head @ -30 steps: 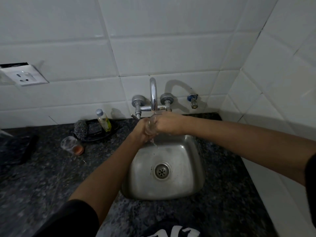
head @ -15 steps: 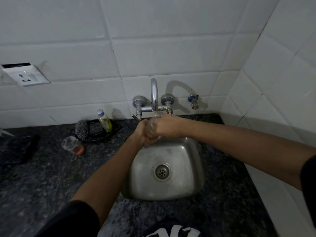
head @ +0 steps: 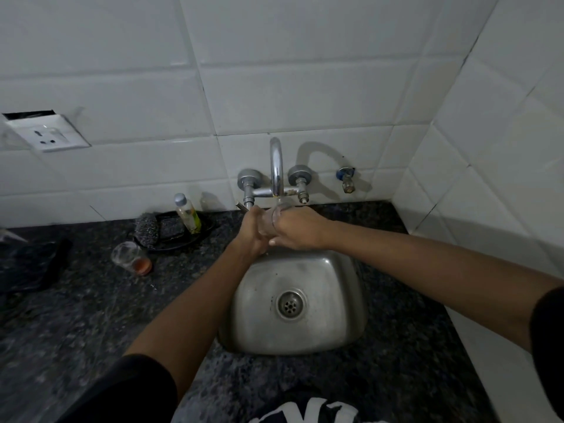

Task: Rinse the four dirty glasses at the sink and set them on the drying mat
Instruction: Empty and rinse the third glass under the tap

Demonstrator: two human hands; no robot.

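Observation:
A clear glass (head: 272,220) is held under the spout of the tap (head: 276,166), above the back of the steel sink (head: 341,300). My left hand (head: 251,236) grips its left side and my right hand (head: 297,228) wraps round its right side. Much of the glass is hidden by my fingers. A second glass (head: 131,257) with orange residue at its bottom stands tilted on the dark counter left of the sink. At the far left edge lies a dark mat (head: 30,264).
A black dish (head: 183,236) behind the dirty glass holds a scrubber (head: 146,228) and a small soap bottle (head: 187,213). A wall socket (head: 48,132) sits on the left tiles. A small valve (head: 348,180) sticks out right of the tap. The tiled wall closes in on the right.
Both hands have stayed at the tap with the glass, lifting it slightly nearer the spout. The trickle seen falling below the hands one second ago no longer shows.

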